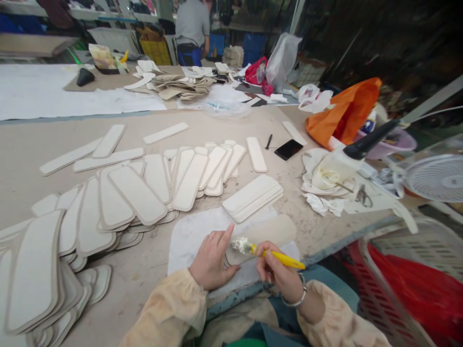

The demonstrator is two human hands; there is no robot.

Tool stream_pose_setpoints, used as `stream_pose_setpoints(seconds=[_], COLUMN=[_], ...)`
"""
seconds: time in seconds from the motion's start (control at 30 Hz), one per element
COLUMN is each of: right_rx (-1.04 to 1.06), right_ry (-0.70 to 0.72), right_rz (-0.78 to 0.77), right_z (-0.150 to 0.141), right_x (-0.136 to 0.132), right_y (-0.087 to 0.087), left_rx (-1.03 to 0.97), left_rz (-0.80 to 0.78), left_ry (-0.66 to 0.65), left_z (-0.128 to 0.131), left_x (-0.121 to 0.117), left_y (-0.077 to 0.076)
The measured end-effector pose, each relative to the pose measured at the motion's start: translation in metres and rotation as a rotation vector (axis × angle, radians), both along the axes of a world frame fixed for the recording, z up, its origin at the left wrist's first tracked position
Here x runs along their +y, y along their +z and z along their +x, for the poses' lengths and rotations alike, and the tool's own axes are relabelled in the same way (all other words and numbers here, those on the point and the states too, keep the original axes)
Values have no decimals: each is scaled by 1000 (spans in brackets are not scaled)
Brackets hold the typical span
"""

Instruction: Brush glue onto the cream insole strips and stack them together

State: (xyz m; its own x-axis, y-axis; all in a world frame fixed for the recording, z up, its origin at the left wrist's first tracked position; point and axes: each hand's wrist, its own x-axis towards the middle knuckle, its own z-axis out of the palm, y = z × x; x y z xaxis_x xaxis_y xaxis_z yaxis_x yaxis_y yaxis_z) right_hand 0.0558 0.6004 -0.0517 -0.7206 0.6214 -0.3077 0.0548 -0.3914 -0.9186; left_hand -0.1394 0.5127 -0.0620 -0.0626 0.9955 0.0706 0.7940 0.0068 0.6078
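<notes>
In my right hand [277,270] is a brush [285,260] with a yellow handle, its whitish, caked bristles lying on a beige rounded strip [277,231]. My left hand [215,255] rests flat on the left end of that strip, thumb and fingers apart. Under the strip lies a white sheet [184,236] near the table edge. Just beyond it is a small stack of white strips [253,195]. Many more rounded white pieces [135,193] fan out in overlapping rows to the left.
On the right stand a cut-open white container [334,166] with glue-like residue, an orange bag [347,113] and a white fan [437,176]. A black phone [288,149] lies farther back. A basket with red plastic [415,289] sits beside the table. A person [193,29] is in the background.
</notes>
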Motion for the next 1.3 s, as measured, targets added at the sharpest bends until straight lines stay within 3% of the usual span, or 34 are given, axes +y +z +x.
stream_pose_setpoints(seconds=[0.13,0.27,0.43,0.73,0.83,0.93,1.13,1.3], right_rx=[-23,-91,-185,-323,-308,-215,-42,-101], right_ry=[65,30,-111,-454,-515,-440,-50,78], right_rz=[37,53,135,292,293,231,-17,-41], right_z=[-12,-14,4,53,59,51,11,-5], right_x=[-3,-2,19,82,86,69,8,-5], right_y=[-3,-4,-1,2,2,5,8,2], left_rx=[1,14,26,59,60,59,56,71], left_rz=[14,20,24,31,34,29,33,30], left_ry=[-2,-5,-8,-17,-12,-16,-30,-31], left_z=[0,1,1,0,0,0,0,0], left_x=[0,0,1,2,2,2,2,2], left_y=[-2,-2,0,-2,-3,-2,-3,-4])
